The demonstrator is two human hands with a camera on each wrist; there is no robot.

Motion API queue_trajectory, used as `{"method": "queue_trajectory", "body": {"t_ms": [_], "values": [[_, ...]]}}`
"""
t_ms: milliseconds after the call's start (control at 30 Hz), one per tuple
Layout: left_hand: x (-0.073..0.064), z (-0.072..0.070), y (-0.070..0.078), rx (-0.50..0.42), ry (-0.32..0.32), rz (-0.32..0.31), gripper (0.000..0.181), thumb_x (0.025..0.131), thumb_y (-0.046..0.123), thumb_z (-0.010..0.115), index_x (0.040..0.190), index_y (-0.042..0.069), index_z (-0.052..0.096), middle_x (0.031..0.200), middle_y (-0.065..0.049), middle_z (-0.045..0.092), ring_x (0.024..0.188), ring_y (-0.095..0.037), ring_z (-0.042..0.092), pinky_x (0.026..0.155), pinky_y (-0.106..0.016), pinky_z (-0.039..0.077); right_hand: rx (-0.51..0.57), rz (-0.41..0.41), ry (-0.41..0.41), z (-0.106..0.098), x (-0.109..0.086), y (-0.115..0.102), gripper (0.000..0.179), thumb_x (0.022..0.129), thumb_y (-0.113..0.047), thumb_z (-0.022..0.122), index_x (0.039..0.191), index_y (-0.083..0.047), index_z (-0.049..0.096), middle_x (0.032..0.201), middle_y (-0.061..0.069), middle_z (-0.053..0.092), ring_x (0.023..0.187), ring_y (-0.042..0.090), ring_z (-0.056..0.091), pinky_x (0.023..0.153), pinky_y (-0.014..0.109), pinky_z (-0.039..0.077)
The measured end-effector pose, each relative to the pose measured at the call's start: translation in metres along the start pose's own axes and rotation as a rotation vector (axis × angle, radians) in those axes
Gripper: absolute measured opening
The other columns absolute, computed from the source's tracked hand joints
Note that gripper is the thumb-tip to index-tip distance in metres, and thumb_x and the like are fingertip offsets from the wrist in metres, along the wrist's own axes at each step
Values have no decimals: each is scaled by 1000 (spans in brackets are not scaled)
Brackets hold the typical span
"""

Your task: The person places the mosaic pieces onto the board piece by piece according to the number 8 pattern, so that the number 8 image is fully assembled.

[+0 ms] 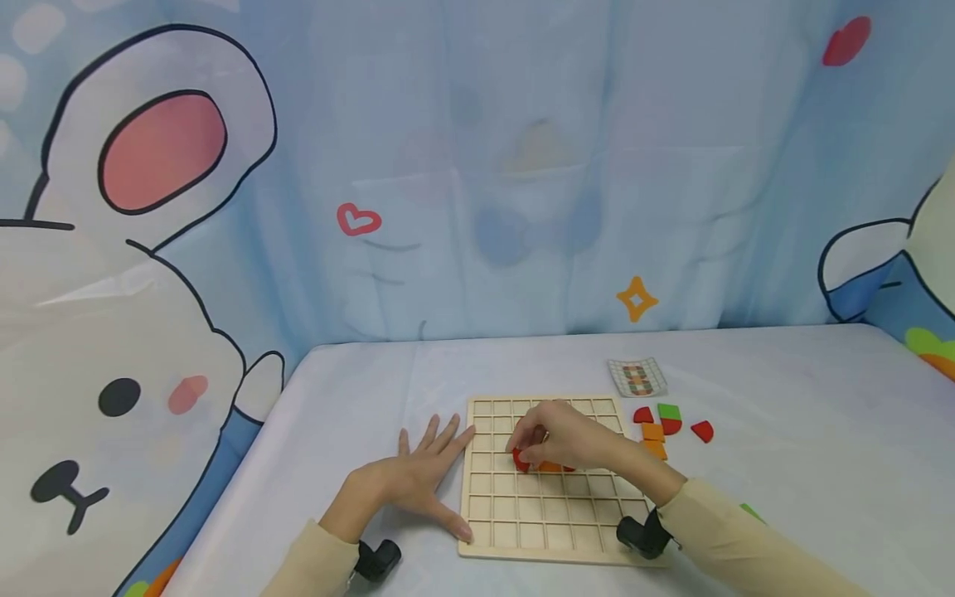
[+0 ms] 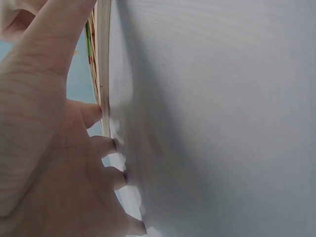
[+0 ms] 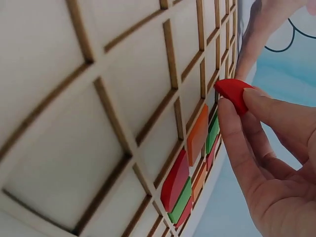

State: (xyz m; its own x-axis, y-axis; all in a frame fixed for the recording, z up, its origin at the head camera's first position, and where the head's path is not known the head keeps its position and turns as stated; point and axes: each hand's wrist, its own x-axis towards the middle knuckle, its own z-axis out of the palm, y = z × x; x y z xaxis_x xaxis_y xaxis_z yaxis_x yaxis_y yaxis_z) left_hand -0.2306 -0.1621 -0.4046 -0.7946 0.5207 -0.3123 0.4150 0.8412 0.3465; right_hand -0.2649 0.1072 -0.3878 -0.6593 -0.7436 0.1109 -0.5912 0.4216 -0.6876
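Observation:
A wooden grid board [image 1: 537, 537] lies on the white table. My right hand [image 1: 563, 435] is over its middle, pinching a red rounded-edged piece [image 3: 233, 94] between thumb and forefinger. In the right wrist view, that piece is close to the grid beside an orange square [image 3: 198, 131]. A red piece [image 3: 175, 182], a green piece [image 3: 181, 201] and several others sit in cells nearby. In the head view my right hand hides part of this group. My left hand [image 1: 418, 479] is spread at the board's left side, its thumb and forefinger tip at the edge.
Right of the board lie loose orange squares [image 1: 652, 432], a green-and-red piece [image 1: 669, 411] and red pieces [image 1: 702, 431]. A printed pattern card [image 1: 637, 377] lies behind them. A green piece [image 1: 752, 512] shows partly past the right sleeve. A cartoon curtain [image 1: 477, 166] hangs behind.

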Motion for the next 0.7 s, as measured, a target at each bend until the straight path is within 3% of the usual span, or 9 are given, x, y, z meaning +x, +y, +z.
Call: {"method": "queue_trajectory", "body": {"t_ms": [267, 700], "values": [[1, 0, 2, 7, 4, 4, 131, 79, 57, 88, 170, 17, 4, 176, -13, -7, 160, -37, -12, 119, -75, -5, -26, 75, -6, -4, 0, 0, 14, 89, 7, 77, 99, -1, 82, 92, -1, 77, 81, 5, 66, 75, 22, 57], [1, 1, 0, -1, -4, -7, 131, 79, 58, 88, 170, 19, 3, 176, -11, -9, 160, -36, -13, 118, -76, -5, -26, 68, -47, -5, 5, 4, 17, 91, 9, 75, 103, 0, 82, 93, -1, 77, 80, 6, 64, 75, 22, 57]]}}
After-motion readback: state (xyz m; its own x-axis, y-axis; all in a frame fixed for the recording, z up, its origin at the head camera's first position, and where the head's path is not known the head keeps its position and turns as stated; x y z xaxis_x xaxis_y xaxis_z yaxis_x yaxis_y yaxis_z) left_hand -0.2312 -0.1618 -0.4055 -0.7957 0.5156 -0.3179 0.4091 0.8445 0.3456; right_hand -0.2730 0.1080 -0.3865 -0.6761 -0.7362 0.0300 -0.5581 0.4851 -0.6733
